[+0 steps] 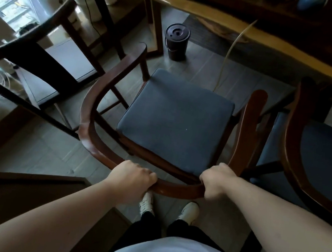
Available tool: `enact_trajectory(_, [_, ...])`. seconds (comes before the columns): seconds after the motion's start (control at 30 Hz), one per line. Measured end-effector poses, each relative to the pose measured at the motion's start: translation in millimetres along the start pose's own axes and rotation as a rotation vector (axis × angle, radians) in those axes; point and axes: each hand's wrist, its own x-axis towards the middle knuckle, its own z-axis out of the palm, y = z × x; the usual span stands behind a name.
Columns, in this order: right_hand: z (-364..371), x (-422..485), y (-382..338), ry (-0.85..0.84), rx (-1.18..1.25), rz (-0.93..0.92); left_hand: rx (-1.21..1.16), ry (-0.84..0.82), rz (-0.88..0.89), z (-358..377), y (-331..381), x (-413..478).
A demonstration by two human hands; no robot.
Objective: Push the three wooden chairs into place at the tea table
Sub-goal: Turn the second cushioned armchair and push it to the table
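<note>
A wooden armchair with a grey seat cushion stands in front of me, its curved back rail nearest my body. My left hand and my right hand both grip that back rail, a short way apart. The chair's front faces the light wooden tea table, which runs across the top of the view, and its seat is short of the table's edge. A second wooden chair stands close on the right, partly under the table. A third, darker chair stands at the left, turned away.
A dark lidded bucket stands on the tiled floor under the table, beyond the middle chair, with a thin hose hanging near it. A table leg is left of the bucket. My white shoes are just behind the chair.
</note>
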Motion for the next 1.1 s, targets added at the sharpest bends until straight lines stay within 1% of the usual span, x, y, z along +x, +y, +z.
enact_trajectory(0.13, [-1.2, -6.1, 30.1, 0.009, -0.065, 0.006, -0.027, 0.005, -0.018, -12.2, 23.7, 21.8])
enact_trajectory(0.27, [-2.9, -6.3, 44.6, 0.007, -0.082, -0.003, -0.016, 0.011, -0.026, -18.1, 30.2, 31.5])
enact_trajectory(0.37, [-1.6, -6.1, 48.5, 0.024, -0.089, -0.025, 0.001, 0.067, 0.008, -16.9, 29.2, 32.0])
enact_trajectory(0.47, [0.2, -9.2, 50.0, 0.09, -0.097, -0.04, 0.017, 0.147, 0.07, -17.0, 18.2, 27.9])
enact_trajectory(0.53, [3.7, -13.0, 44.2, 0.161, -0.061, -0.046, 0.01, 0.21, 0.091, -14.5, -0.6, 18.9])
enact_trajectory(0.57, [6.8, -16.7, 37.9, 0.23, -0.016, -0.063, 0.004, 0.22, 0.092, -13.1, -12.7, 12.5])
enact_trajectory(0.67, [23.9, -26.0, 3.9, 0.487, 0.252, -0.115, -0.002, 0.243, 0.092, -4.9, -60.3, -8.6])
enact_trajectory(0.73, [37.6, -27.6, -19.4, 0.656, 0.396, -0.093, 0.015, 0.274, 0.118, -1.3, -89.8, -15.1])
enact_trajectory(0.8, [45.4, -24.8, -32.1, 0.78, 0.492, -0.043, 0.006, 0.271, 0.206, 1.6, -108.0, -12.6])
enact_trajectory(0.87, [48.6, -22.6, -40.9, 0.825, 0.557, 0.007, -0.012, 0.286, 0.291, 5.4, -117.7, -7.8])
enact_trajectory(0.93, [49.6, -22.3, -46.0, 0.86, 0.572, 0.054, -0.011, 0.313, 0.359, 8.2, -123.3, -4.4])
enact_trajectory(1.1, [36.3, -11.0, -62.3, 0.914, 0.608, 0.101, -0.013, 0.356, 0.4, 4.7, -152.7, 3.2])
